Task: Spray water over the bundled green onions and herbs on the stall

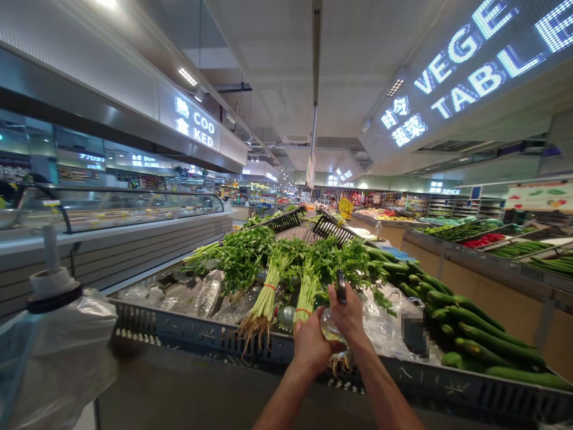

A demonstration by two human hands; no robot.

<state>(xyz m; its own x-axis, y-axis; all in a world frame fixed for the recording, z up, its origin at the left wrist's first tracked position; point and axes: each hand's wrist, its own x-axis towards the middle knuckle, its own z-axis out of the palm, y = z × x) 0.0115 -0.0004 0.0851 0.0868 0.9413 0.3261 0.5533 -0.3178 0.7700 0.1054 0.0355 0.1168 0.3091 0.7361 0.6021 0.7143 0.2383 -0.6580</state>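
Observation:
A small spray bottle with a black head [341, 288] and a clear body is in my hands. My right hand [348, 315] is closed around its upper part, just below the head. The thumb and fingers of my left hand [313, 343] curve around its clear lower body, which is partly hidden. Right behind my left hand is a bunch of leafy celery [308, 283], bound by a red band. Another celery bunch [271, 286], its roots hanging over the crate edge, lies to the left. Loose leafy tops [246, 248] spread behind them.
A dark crate rim [188, 334] runs along the front. Clear plastic bottles [209, 292] lie in the display. Cucumbers [478, 328] are piled at right. Black crates [333, 230] stand behind. A plastic bag roll on a post [54, 283] rises at left; a glass counter [134, 206] is beyond.

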